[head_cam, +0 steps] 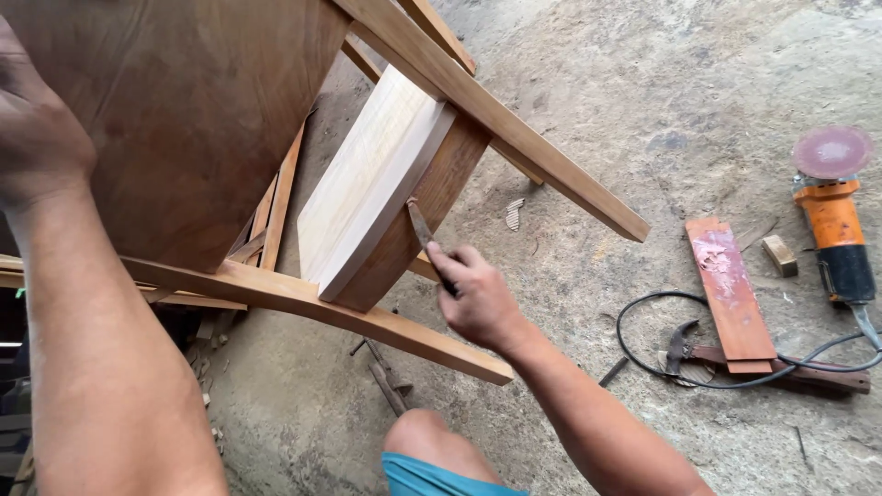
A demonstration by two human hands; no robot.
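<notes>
A wooden chair [220, 129] lies tipped over in front of me, its brown seat panel at upper left and its curved back rails [386, 184] in the middle. My left hand [37, 129] rests flat on the seat panel at the far left. My right hand [478, 298] is closed around a thin metal tool [421, 225], a narrow blade whose tip touches the edge of the darker curved rail. A long leg rail [514, 129] crosses above my right hand.
On the concrete floor at right lie an orange angle grinder [831, 216] with a pink sanding disc, its black cable [643, 354], a reddish board [730, 289], a small wood block [779, 254] and pincers [680, 342]. My knee [432, 441] shows at the bottom.
</notes>
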